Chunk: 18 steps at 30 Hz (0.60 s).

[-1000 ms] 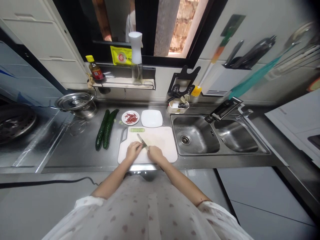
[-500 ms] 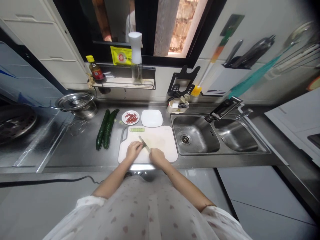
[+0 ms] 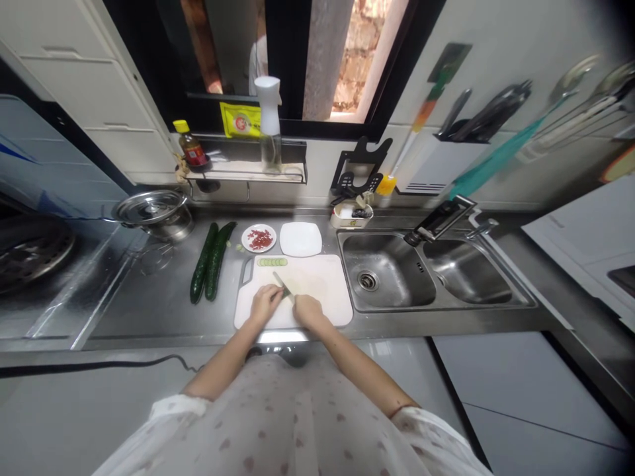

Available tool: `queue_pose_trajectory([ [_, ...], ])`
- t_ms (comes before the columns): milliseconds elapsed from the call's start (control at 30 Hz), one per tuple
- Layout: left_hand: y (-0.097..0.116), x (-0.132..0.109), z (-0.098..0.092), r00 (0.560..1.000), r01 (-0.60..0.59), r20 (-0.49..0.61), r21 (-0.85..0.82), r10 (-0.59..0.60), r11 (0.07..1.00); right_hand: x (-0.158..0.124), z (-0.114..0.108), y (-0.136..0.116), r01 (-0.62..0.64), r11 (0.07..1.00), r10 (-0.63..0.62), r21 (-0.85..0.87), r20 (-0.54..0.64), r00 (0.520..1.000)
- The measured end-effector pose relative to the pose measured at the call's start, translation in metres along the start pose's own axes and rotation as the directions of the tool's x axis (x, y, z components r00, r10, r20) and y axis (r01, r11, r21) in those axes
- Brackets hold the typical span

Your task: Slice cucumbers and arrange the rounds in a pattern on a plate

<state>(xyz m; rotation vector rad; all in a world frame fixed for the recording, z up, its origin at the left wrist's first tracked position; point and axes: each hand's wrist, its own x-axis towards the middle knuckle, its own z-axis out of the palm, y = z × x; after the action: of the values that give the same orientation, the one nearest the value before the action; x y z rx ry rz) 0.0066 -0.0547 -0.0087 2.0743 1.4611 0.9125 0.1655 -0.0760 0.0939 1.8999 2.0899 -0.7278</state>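
On the white cutting board [image 3: 327, 287], my right hand [image 3: 307, 311] is closed round the handle of a knife [image 3: 281, 281], its blade pointing up and to the left. My left hand [image 3: 264, 304] is closed, fingertips bent, on a small dark green cucumber piece [image 3: 286, 291] right against the blade. Most of that piece is hidden by the fingers and knife. A row of pale green cucumber slices [image 3: 272, 262] lies along the board's far left edge. Two whole cucumbers, one [image 3: 202, 264] beside the other [image 3: 219, 264], rest on the counter left of the board.
Behind the board sit a plate of chopped red pieces [image 3: 258, 248] and a white plate [image 3: 300, 231]. A double steel sink [image 3: 387, 306] adjoins on the right. A lidded pot [image 3: 169, 221] stands back left, below a shelf [image 3: 238, 173] with bottles.
The camera view has tilted slightly, so the scene sits a little lower. My right hand and the knife have shifted slightly left. Both hands keep their hold.
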Motion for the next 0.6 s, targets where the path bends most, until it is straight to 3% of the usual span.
queue_pose_trajectory([
  [300, 0.005, 0.000, -0.002, 1.000, -0.019, -0.013, -0.003, 0.019, 1.000, 0.012, 0.000, -0.006, 0.021, 1.000, -0.021, 0.012, -0.027, 0.999],
  [600, 0.004, 0.000, -0.001, 1.000, 0.001, -0.013, -0.013, -0.001, 1.000, 0.002, 0.013, 0.006, 0.005, 1.000, -0.005, -0.025, -0.032, 0.999],
])
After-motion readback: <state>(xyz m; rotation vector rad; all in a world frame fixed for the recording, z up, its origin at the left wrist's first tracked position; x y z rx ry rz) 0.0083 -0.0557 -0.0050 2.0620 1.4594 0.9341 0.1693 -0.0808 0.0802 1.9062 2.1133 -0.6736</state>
